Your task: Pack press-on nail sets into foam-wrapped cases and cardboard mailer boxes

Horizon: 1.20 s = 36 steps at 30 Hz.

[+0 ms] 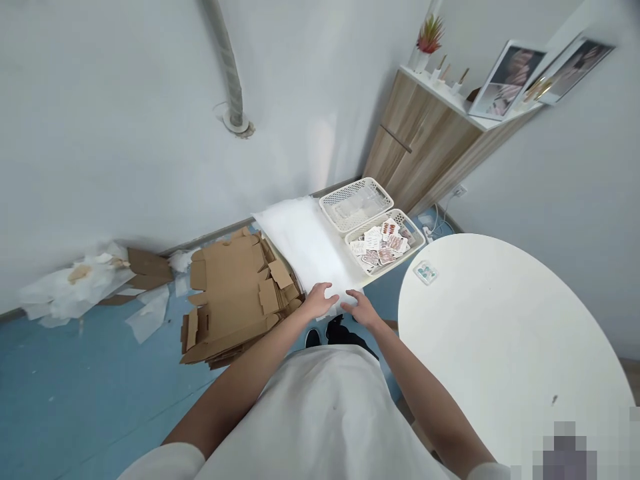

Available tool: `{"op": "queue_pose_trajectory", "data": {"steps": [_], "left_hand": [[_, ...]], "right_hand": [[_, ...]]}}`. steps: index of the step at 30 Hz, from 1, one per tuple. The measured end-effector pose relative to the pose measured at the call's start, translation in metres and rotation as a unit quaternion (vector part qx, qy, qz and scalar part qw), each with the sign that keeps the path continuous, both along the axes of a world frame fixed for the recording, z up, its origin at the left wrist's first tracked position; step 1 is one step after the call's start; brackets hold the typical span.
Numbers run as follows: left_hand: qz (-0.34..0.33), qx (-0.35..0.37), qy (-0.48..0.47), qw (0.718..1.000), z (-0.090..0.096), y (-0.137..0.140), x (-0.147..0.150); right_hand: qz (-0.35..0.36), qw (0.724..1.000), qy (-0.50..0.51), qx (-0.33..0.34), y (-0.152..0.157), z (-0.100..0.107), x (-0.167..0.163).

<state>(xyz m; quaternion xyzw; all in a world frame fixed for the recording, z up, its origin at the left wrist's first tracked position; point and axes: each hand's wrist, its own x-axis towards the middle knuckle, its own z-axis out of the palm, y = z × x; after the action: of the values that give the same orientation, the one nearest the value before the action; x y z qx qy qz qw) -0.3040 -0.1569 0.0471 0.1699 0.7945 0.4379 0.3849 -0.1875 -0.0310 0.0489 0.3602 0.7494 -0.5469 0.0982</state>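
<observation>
My left hand [321, 301] is held out over the near end of a stack of white sheets [313, 243], thumb and fingers apart. Close beside it, my right hand [361, 309] is also spread, its fingertips pointing toward the left hand. Nothing shows between the two hands; whether either touches the sheets I cannot tell. Just past the right hand stands a cream basket [416, 247] holding several white cards [385, 243] with press-on nails. Behind it is a second basket [327, 207] with clear plastic pieces [357, 203]. Left of my left hand lies a pile of flattened cardboard boxes [233, 280].
A round white table [500, 320] stands at my right, with a small clear case [426, 272] near its edge. Beyond is a wooden cabinet [425, 127] with picture frames. An open carton [150, 267] and plastic wrapping [75, 283] lie on the blue floor at left.
</observation>
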Motion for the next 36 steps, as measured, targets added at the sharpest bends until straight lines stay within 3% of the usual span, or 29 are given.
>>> {"op": "queue_pose_trajectory", "data": {"steps": [5, 10, 15, 20, 26, 32, 34, 36], "left_hand": [[0.003, -0.052, -0.026, 0.998, -0.008, 0.03, -0.027], [0.027, -0.104, -0.082, 0.991, -0.032, 0.054, -0.044], [0.052, -0.145, -0.123, 0.98, -0.052, 0.055, -0.048], [0.08, -0.128, -0.111, 0.982, -0.06, 0.052, -0.046], [0.093, -0.09, -0.1, 0.986, -0.064, 0.052, -0.042], [0.199, -0.089, -0.087, 0.972, -0.07, 0.047, -0.047], [0.209, -0.105, -0.082, 0.969, -0.071, 0.044, -0.049], [0.214, -0.117, -0.076, 0.967, -0.071, 0.041, -0.05]], "right_hand": [[0.088, 0.996, -0.029, 0.019, 0.012, -0.01, -0.039], [0.141, 0.989, -0.03, 0.031, 0.022, -0.028, -0.063], [0.151, 0.986, -0.052, 0.036, 0.027, -0.047, -0.073], [0.207, 0.977, -0.033, 0.042, 0.017, -0.058, -0.075], [0.271, 0.961, -0.016, 0.056, 0.003, -0.056, -0.079], [0.314, 0.946, 0.053, 0.06, 0.004, -0.045, -0.076], [0.304, 0.947, 0.08, 0.06, 0.005, -0.042, -0.074], [0.247, 0.963, 0.086, 0.072, 0.008, -0.04, -0.072]]}}
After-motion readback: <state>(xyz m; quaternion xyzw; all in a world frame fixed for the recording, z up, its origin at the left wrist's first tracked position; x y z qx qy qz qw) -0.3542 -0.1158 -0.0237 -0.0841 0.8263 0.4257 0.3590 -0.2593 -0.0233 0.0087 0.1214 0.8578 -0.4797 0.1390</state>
